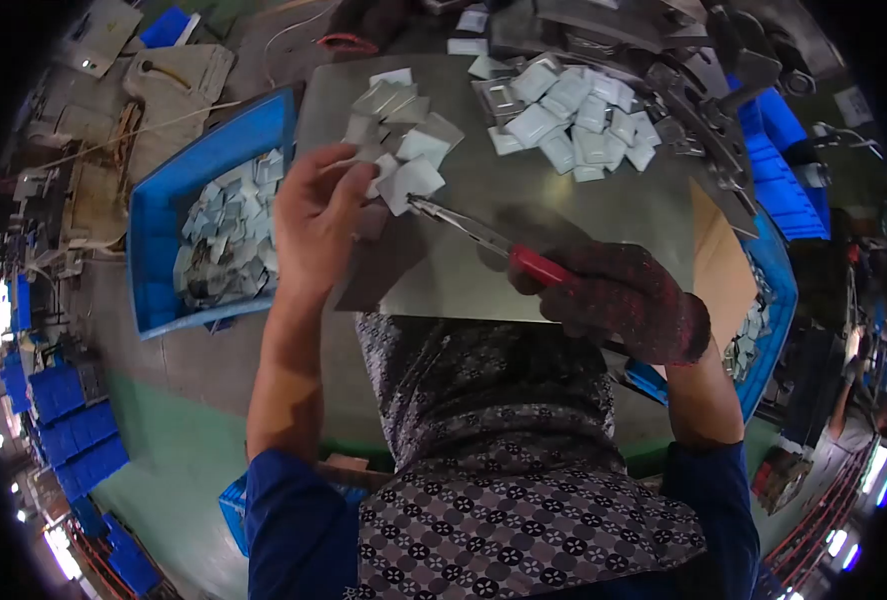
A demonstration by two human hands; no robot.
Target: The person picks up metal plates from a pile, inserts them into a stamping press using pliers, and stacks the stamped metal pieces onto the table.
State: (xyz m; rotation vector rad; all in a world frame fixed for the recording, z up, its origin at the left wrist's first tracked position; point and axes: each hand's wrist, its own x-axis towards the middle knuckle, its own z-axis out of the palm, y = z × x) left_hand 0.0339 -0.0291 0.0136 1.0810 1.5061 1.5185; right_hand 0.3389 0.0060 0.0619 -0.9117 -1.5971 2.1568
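Observation:
My right hand (629,298), in a dark red-speckled glove, is closed round the red handles of the pliers (489,237). The tips of the pliers reach the lower edge of a square light metal piece (411,183) on the grey metal tabletop (484,285). My left hand (319,210) is bare, beside the left pile of pieces, with thumb and forefinger curved near each other. Whether a piece sits between its fingertips is hard to make out. A larger pile of white square pieces (576,118) lies at the back right of the tabletop.
On the left stands a blue bin (154,245) filled with metal pieces. Another blue bin (769,350) with pieces is at the right, beside a cardboard sheet (721,255). Machine parts (709,130) border the back right. A dark glove (364,25) lies beyond the tabletop.

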